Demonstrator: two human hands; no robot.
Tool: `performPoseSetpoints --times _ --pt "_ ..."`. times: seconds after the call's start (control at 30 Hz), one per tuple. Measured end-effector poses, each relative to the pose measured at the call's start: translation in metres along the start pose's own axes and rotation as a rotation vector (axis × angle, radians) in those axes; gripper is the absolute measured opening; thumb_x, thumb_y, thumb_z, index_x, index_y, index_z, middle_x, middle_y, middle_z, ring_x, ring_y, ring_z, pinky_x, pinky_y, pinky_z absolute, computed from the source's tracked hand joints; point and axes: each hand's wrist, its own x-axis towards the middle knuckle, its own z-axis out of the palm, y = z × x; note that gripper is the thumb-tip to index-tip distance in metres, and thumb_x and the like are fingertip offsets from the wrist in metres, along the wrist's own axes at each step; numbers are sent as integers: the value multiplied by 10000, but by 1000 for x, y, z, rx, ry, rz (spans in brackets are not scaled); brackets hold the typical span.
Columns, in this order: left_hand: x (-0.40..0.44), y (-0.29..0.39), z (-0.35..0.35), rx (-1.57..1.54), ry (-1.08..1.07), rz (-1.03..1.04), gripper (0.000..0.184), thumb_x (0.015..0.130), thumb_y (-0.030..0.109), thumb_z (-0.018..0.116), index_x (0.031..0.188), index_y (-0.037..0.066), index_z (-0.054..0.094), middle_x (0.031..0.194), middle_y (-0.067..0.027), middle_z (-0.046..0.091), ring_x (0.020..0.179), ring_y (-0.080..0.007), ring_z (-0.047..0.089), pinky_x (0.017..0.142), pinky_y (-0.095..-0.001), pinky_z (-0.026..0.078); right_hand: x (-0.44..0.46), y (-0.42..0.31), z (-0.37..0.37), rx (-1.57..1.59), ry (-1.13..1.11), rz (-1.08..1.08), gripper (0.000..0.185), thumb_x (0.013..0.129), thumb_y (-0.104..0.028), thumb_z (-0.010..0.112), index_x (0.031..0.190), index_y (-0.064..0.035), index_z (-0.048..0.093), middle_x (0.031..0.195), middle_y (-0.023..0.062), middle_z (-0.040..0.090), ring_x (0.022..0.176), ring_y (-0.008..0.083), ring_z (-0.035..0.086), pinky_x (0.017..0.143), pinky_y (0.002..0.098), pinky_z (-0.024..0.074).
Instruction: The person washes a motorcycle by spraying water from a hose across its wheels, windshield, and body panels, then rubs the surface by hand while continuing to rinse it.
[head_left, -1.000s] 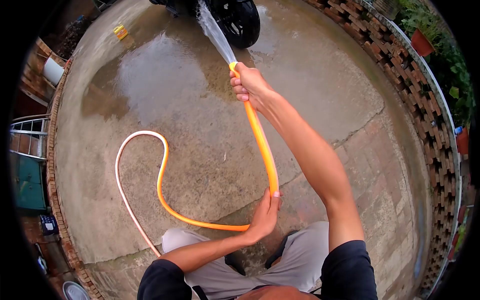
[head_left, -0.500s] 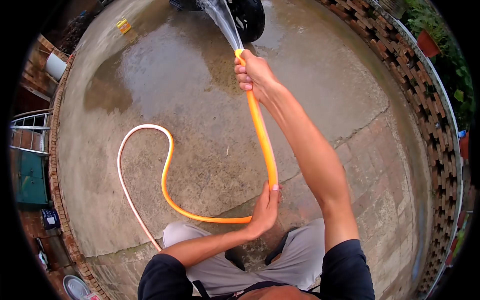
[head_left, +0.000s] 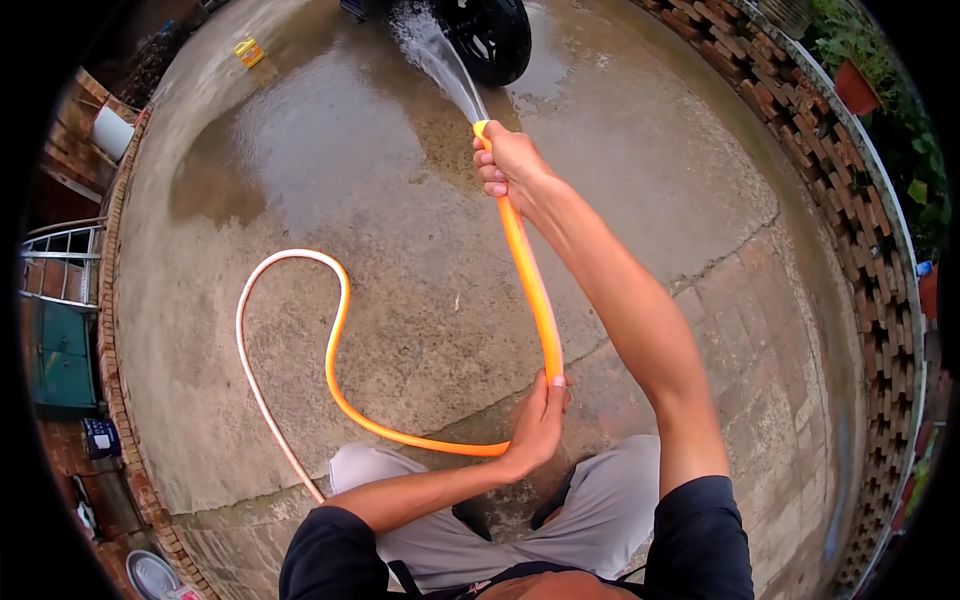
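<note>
My right hand (head_left: pixel 512 165) is closed round an orange hose (head_left: pixel 530 275) close to its end, with the thumb at the mouth. Water (head_left: pixel 440 62) sprays from there, fanning up and to the left onto a dark wheel (head_left: pixel 492 40) at the top of the view. Lower down, my left hand (head_left: pixel 538 425) wraps the same hose near my knees. From the left hand the hose runs left along the ground, bends up into a loop and comes back toward my left sleeve, its far stretch looking pale. Part of the hose is hidden behind my left hand and arm.
Wet concrete (head_left: pixel 330 130) spreads round the wheel. A yellow jug (head_left: pixel 249 52) stands at the upper left. Along the right runs a stacked brick border (head_left: pixel 800 130) with a potted plant (head_left: pixel 855 88) beyond it. A teal cabinet (head_left: pixel 62 350) and a metal rack (head_left: pixel 62 262) line the left.
My right hand and the hose end have come down slightly toward me. The water now spreads wider. My left hand has shifted a little to the right and down with the hose.
</note>
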Motion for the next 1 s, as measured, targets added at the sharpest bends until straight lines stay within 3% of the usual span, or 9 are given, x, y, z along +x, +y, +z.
performPoseSetpoints --times 0.1,0.3,0.37,0.63,0.8,0.87,0.9,0.97,1.0 --pt "3 10 -4 -40 28 -20 303 1125 304 350 1146 55 522 820 13 448 710 -77 417 635 -231 384 -6 -17 -11 121 12 -98 201 1005 -236 428 909 -69 487 651 -36 417 441 42 295 388 247 256" --pt "3 5 -4 27 11 16 288 1123 295 354 1129 59 521 808 22 437 693 -67 403 611 -228 369 2 -13 -22 97 42 -5 195 1014 -245 430 918 -81 475 642 -41 405 435 40 281 380 241 248" --pt "4 14 -6 4 23 23 280 1122 289 361 1125 60 522 801 24 434 684 -65 397 598 -229 362 -4 -24 -30 189 38 -115 183 1018 -242 420 898 -107 450 621 -68 364 416 29 258 348 222 237" --pt "4 16 -2 36 6 22 299 1122 311 365 1109 61 529 783 28 431 676 -69 388 597 -229 355 12 -16 -56 267 71 -42 179 1012 -220 399 875 -113 441 599 -69 358 402 32 250 331 223 220" --pt "-16 17 12 4 -28 -89 313 1121 327 369 1096 64 538 787 31 436 671 -69 393 590 -237 361 25 24 -80 195 160 178 255 1044 -289 382 884 -102 450 614 -49 385 419 50 262 374 250 233" --pt "-28 32 16 11 1 -171 341 1104 337 396 1064 30 539 769 -67 539 669 -193 531 621 -355 426 8 12 -74 256 178 187 242 1038 -279 393 887 -100 452 622 -48 385 422 49 259 372 252 234" --pt "-31 42 18 6 6 -176 341 1104 337 396 1064 30 539 769 -67 539 669 -193 531 621 -355 426 -6 -8 -61 253 177 196 242 1038 -279 393 887 -100 452 622 -48 385 422 49 259 372 252 234" --pt "-42 68 19 208 171 53 310 1093 310 419 1076 26 541 782 -132 587 684 -304 582 631 -411 441 -46 -66 -25 196 137 75 226 1034 -266 402 893 -97 455 630 -46 382 427 48 259 371 252 235" --pt "-52 88 18 203 177 38 310 1093 310 419 1076 26 541 782 -132 587 684 -304 582 631 -411 441 -57 -84 -15 219 113 42 215 1027 -260 413 900 -94 458 633 -46 381 431 48 261 372 253 237"
